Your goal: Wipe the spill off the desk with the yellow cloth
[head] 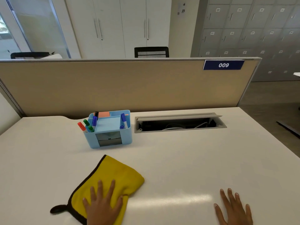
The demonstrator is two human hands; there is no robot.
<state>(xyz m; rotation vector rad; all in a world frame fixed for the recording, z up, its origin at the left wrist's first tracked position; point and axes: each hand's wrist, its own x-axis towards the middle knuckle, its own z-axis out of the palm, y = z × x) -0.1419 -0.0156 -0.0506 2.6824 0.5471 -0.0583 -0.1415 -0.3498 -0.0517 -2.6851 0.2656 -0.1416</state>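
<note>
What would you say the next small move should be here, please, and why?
Probably slide the left hand, pressed flat on the yellow cloth, across the desk in a wiping stroke. No spill is clearly visible, only a glossy patch to the right, so sweep that way. The right hand rests on the bare desk.

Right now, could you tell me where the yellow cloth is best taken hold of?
Probably the yellow cloth is best pinched from above at its free far-right edge, which lies bunched and raised off the desk; the left hand lies flat over the near part.
</note>
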